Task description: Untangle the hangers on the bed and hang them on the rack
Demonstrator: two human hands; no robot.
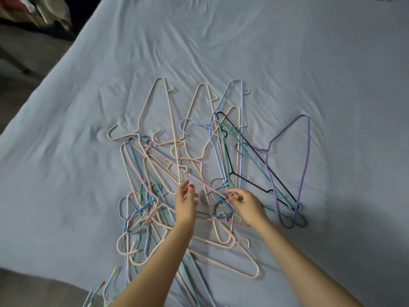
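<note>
My bed sheet (287, 63) is plain pale blue. On it lie cream hangers (155, 107), a lavender-blue hanger (240, 129), a black hanger (243, 140), a purple hanger (306, 156), a pink hanger (199, 179) and green hangers (247, 151). My nails (191, 186) are painted red.

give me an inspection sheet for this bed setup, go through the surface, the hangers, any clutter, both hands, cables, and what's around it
Surface: bed covered with a wrinkled light blue sheet.
Job's things: tangled pile of hangers in beige, pink, blue, green; purple hanger at the pile's right edge, black hanger beside it; no rack in view.
Clutter: a few more hangers poking in at the bottom edge.
Hands: left hand over the pile, fingers at a beige hanger; right hand pinching the pink hanger.
Cables: nothing seen.
Surroundings: blurred items at the top left, floor beside the bed.
</note>
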